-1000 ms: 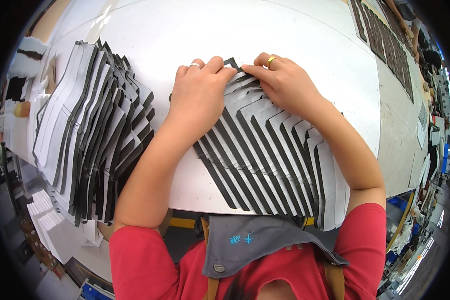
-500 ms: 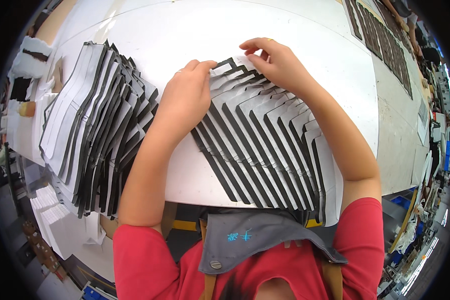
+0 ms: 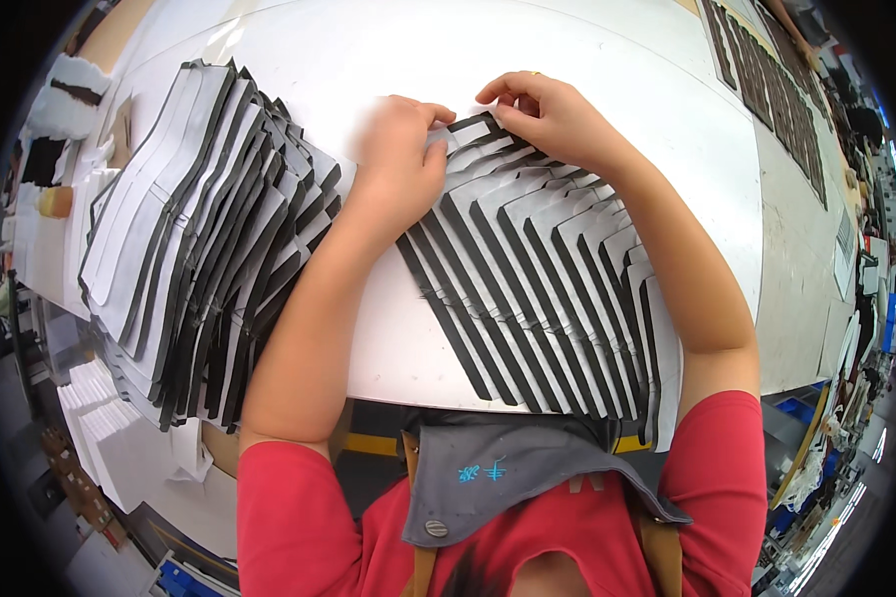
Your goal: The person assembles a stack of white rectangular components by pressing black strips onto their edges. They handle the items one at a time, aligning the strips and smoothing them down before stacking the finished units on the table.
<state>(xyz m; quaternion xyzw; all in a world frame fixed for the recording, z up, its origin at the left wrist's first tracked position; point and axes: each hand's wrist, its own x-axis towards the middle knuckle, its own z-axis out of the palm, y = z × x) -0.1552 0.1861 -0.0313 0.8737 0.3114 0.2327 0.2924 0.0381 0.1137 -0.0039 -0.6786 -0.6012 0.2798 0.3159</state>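
Note:
A fanned row of white panels with black edges (image 3: 528,289) lies overlapping on the table in front of me. At the far end of this row is my left hand (image 3: 400,154), partly smeared by motion. Its thumb and index finger are apart, close to the end of the leftmost panel, and I see nothing in them. My right hand (image 3: 550,117) is over the far tips of the panels. Its fingers are curled, thumb and index finger drawn together by a small white bit at the panel end; what they grip is too small to make out.
A tall, uneven pile of similar white and black panels (image 3: 194,229) stands to the left, beside my left forearm. The white table (image 3: 627,60) reaches away from me. Dark strips (image 3: 767,99) lie in rows at the far right. White stacked sheets (image 3: 119,438) sit low on the left.
My left hand has moved away from me and to the right along the panel ends. My right hand's fingers have come closer to the leftmost panel's tip. The whole view has shifted slightly.

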